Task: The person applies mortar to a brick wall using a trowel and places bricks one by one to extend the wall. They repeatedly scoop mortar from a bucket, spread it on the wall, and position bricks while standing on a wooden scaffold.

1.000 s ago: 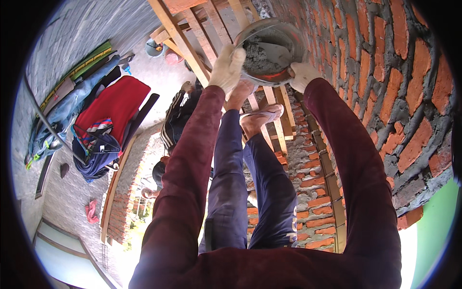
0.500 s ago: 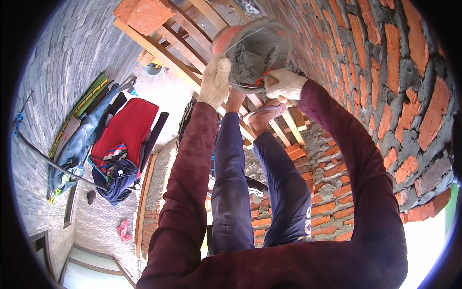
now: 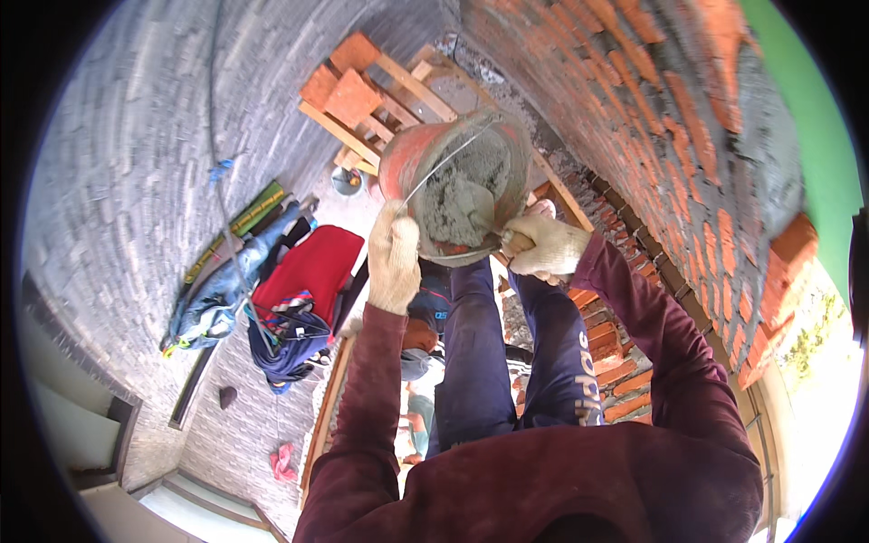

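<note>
A worn reddish bucket [image 3: 398, 163] tilts in front of me, its inside coated and partly filled with wet grey mortar [image 3: 453, 195]. My left hand [image 3: 395, 262], in a cream knit glove, is closed on the bucket's left edge where the wire handle [image 3: 448, 161] comes down. At the lower right rim, my right hand [image 3: 550, 244], gloved alike, grips a trowel whose mortar-smeared blade [image 3: 482, 214] rests in the mix. The glove hides most of the trowel's handle.
A wooden platform [image 3: 412, 86] carries loose bricks [image 3: 351, 98]. The mortared brick wall [image 3: 634, 118] rises on the right. Clothes, including a red garment [image 3: 312, 271], hang along a line at left. Below, a small bucket [image 3: 347, 181] stands on the floor, and a person [image 3: 421, 425] is partly visible.
The bucket and both hands now sit lower and slightly left in view. The trowel blade shows more plainly in the mortar. My view has shifted, revealing more of the wall's top.
</note>
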Available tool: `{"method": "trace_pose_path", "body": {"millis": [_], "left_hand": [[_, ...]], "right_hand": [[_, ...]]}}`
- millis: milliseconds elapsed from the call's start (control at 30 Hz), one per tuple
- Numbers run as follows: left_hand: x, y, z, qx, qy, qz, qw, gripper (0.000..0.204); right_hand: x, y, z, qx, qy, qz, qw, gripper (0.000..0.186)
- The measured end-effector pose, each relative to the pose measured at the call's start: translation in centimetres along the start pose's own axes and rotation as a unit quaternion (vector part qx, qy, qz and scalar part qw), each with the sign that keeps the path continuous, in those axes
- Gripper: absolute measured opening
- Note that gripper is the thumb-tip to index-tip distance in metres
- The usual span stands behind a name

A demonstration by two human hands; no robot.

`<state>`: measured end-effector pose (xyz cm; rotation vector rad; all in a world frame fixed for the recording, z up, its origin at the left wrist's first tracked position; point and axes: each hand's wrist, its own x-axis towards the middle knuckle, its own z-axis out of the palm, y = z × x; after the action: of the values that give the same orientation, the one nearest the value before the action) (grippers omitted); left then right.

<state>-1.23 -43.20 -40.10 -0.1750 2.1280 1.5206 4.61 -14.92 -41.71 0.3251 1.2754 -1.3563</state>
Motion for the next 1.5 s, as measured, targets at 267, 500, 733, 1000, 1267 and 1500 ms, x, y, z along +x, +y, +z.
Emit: {"method": "trace_pose_path", "body": {"millis": [267, 500, 733, 1000, 1267, 1500], "left_hand": [[-3.0, 13.5, -1.4, -0.04, -0.009, 0.039, 0.998, 0.038], [-2.1, 19.1, -0.9, -0.105, -0.024, 0.028, 0.994, 0.058], [-2.8, 19.5, -1.9, -0.104, -0.013, 0.011, 0.994, 0.073], [-4.1, 19.0, -6.2, -0.085, 0.011, -0.079, 0.993, 0.056], [-5.5, 18.3, -10.4, -0.057, 0.074, -0.1, 0.991, 0.057], [-3.5, 18.1, -11.9, 0.008, 0.059, -0.101, 0.993, 0.05]], "right_hand": [[-15.7, -6.8, 0.3, -0.034, 0.047, -0.04, 0.998, 0.021], [-24.9, -6.8, 0.9, 0.049, 0.102, -0.163, 0.98, 0.037], [-34.8, -7.9, -1.5, 0.131, 0.313, -0.088, 0.937, 0.033], [-27.9, -6.2, -9.2, -0.291, 0.67, -0.017, 0.683, 0.023], [-35.6, -9.5, -5.2, -0.179, 0.612, -0.055, 0.768, 0.036], [-31.4, -5.8, -11.5, -0.113, 0.537, 0.055, 0.834, 0.054]]}}
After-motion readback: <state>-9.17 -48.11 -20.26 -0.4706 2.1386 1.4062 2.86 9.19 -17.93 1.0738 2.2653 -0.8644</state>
